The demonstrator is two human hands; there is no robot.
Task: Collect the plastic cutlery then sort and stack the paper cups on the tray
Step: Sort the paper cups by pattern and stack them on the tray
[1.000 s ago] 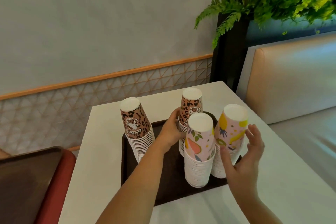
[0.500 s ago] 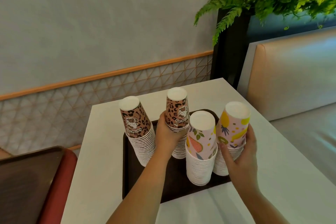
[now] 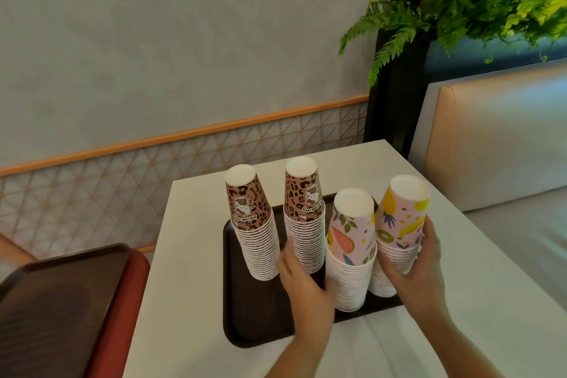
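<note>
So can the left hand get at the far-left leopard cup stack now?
Probably yes. The left hand is beside the second leopard stack, and only bare tray lies between it and the far-left leopard stack.

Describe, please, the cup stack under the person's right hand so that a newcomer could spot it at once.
On the white table lies a dark brown tray bearing four stacks of upturned paper cups. The wanted stack stands farthest right, gripped by the right hand. Alone, its top cup shows a banana and a pineapple on pink.
</note>
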